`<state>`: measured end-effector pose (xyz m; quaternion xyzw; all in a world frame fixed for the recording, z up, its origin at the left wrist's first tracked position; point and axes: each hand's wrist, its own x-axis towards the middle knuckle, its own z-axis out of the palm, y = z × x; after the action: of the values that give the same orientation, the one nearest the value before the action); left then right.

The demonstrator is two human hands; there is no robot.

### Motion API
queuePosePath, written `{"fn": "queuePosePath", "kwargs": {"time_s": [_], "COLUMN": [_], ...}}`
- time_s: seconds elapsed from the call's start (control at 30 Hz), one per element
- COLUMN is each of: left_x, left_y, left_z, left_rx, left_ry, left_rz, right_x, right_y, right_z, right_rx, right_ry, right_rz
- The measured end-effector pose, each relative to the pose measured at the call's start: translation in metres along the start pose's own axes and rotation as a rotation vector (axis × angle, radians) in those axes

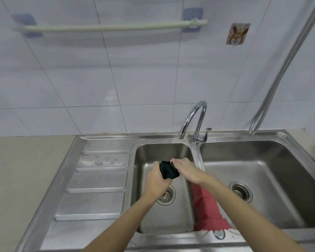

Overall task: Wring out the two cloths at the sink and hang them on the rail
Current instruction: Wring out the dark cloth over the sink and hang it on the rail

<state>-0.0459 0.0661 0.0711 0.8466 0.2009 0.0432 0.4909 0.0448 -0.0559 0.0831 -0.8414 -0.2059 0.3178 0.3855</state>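
Fingers of left hand [155,176] and right hand [185,169] grip bunched black cloth [168,170] between them.

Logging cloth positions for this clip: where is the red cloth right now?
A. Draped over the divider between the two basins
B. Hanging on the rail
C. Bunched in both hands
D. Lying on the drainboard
A: the red cloth lies over the divider between the basins, under the right forearm, while both hands hold the black cloth and the rail is bare.
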Motion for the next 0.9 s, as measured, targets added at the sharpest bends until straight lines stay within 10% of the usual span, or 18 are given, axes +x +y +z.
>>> {"fn": "queuePosePath", "kwargs": {"time_s": [0.33,0.63,0.9], "left_x": [0.006,0.025,0.041], "left_y": [0.011,0.02,0.038], "left_z": [-0.013,-0.036,-0.03], "left_rx": [0.041,0.155,0.45], "left_ry": [-0.126,-0.477,-0.755], "left_rz": [-0.012,-0.049,-0.041], "right_x": [-0.011,-0.03,-0.015], "right_y": [-0.001,0.014,0.015], "right_z": [0.005,0.002,0.025], "right_rx": [0.059,-0.905,-0.992], "right_ry": [0.22,0.244,0.423], "right_rz": [-0.141,-0.632,-0.487]}}
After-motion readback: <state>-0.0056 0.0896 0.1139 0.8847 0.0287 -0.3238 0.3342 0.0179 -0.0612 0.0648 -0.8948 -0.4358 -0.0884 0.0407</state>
